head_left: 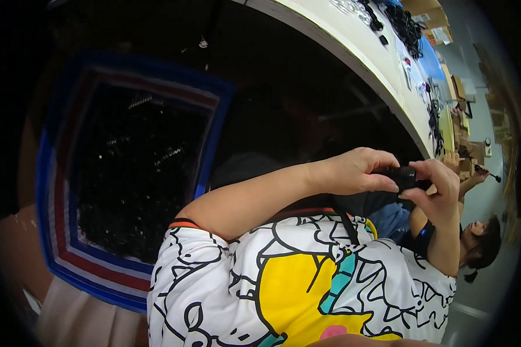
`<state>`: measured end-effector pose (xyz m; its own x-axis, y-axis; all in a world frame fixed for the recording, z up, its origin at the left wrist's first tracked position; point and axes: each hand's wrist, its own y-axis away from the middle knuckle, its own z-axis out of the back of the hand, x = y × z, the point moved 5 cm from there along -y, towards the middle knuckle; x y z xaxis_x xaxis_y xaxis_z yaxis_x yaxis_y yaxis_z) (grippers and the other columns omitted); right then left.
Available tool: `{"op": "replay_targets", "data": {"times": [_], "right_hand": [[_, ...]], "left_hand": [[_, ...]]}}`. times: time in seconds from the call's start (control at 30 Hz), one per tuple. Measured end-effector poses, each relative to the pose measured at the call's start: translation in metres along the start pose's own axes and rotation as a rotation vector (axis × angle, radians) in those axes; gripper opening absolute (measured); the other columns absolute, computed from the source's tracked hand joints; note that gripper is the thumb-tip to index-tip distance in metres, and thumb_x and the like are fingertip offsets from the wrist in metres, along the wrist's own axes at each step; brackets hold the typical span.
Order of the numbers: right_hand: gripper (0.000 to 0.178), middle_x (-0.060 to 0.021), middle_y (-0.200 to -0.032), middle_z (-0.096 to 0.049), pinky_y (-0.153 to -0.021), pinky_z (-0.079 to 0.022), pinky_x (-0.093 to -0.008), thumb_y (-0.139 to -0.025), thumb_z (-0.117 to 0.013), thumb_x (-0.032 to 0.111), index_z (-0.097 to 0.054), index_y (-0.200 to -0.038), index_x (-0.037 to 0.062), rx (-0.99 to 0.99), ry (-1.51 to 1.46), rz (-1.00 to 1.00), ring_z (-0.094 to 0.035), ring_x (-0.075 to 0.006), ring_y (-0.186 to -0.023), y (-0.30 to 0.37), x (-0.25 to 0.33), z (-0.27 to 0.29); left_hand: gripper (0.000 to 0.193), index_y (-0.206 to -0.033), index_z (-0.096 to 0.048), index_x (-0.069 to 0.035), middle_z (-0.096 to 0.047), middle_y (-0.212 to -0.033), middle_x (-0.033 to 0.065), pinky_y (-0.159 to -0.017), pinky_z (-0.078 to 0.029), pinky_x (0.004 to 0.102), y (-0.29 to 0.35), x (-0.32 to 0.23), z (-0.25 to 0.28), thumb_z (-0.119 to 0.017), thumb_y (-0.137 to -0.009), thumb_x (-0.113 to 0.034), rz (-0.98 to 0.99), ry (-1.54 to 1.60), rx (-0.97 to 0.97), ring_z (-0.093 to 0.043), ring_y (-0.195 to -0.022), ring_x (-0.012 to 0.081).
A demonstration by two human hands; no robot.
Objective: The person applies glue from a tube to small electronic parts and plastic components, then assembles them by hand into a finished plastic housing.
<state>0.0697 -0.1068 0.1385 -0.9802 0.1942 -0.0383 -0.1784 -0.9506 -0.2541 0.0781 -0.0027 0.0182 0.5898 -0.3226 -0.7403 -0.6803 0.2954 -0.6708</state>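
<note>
A small black cylindrical part (404, 176) is held between my two hands in front of my chest, near the table's edge. My left hand (362, 170) pinches its left end between thumb and fingers. The right hand (440, 186) grips the other end, with thumb below and fingers curled above. The fingers cover much of the part, so I cannot make out its exact kind.
On my left stands a large striped blue, white and red container (139, 280) with many small dark pieces inside. A white table (362, 52) curves along the far right, carrying black cables (407, 29) and cardboard boxes (428, 16). A co-worker (481, 237) handles a black piece at the right.
</note>
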Motion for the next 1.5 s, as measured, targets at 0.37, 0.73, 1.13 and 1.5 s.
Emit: {"op": "replay_targets", "data": {"times": [0.37,0.73,1.13,1.5], "right_hand": [[0.04,-0.009,-0.074,-0.058,-0.054,-0.045,-0.0233,-0.062,-0.076,0.018,-0.058,-0.093,-0.0002,-0.084,-0.263,-0.35,-0.058,-0.0158,-0.058,0.01,-0.024,-0.015],[0.039,-0.0089,-0.068,-0.058,-0.05,-0.044,-0.0238,-0.064,-0.075,0.019,-0.057,-0.093,0.0005,-0.099,-0.249,-0.389,-0.057,-0.017,-0.056,0.021,-0.03,-0.016],[0.037,-0.0102,-0.077,-0.059,-0.051,-0.046,-0.0228,-0.066,-0.075,0.017,-0.056,-0.093,-0.0013,-0.044,-0.562,-0.768,-0.06,-0.0163,-0.058,0.051,-0.048,-0.03],[0.051,-0.01,-0.1,-0.055,-0.078,-0.046,-0.0276,-0.076,-0.065,0.012,-0.042,-0.12,0.0031,-0.319,-0.792,-0.613,-0.058,-0.0173,-0.086,0.015,-0.07,-0.013]], "left_hand": [[0.021,-0.097,-0.055,0.0,-0.061,-0.08,0.0046,-0.067,-0.043,0.0213,0.0,-0.002,0.004,-0.061,-0.08,-0.011,0.257,0.11,-0.099,-0.053,-0.073,0.0075],[0.025,-0.098,-0.057,-0.003,-0.063,-0.08,0.0081,-0.066,-0.046,0.0253,-0.008,0.008,0.002,-0.062,-0.08,-0.019,0.493,0.005,-0.025,-0.059,-0.072,0.0152],[0.031,-0.099,-0.057,-0.004,-0.062,-0.081,0.0129,-0.063,-0.047,0.0307,-0.021,0.022,-0.009,-0.065,-0.075,-0.023,0.438,-0.181,0.077,-0.061,-0.072,0.0282],[0.028,-0.105,-0.051,0.0,-0.05,-0.073,-0.0002,-0.057,-0.038,0.021,-0.057,-0.028,0.025,-0.055,-0.085,-0.019,0.327,0.013,-0.302,-0.046,-0.061,0.0078]]}}
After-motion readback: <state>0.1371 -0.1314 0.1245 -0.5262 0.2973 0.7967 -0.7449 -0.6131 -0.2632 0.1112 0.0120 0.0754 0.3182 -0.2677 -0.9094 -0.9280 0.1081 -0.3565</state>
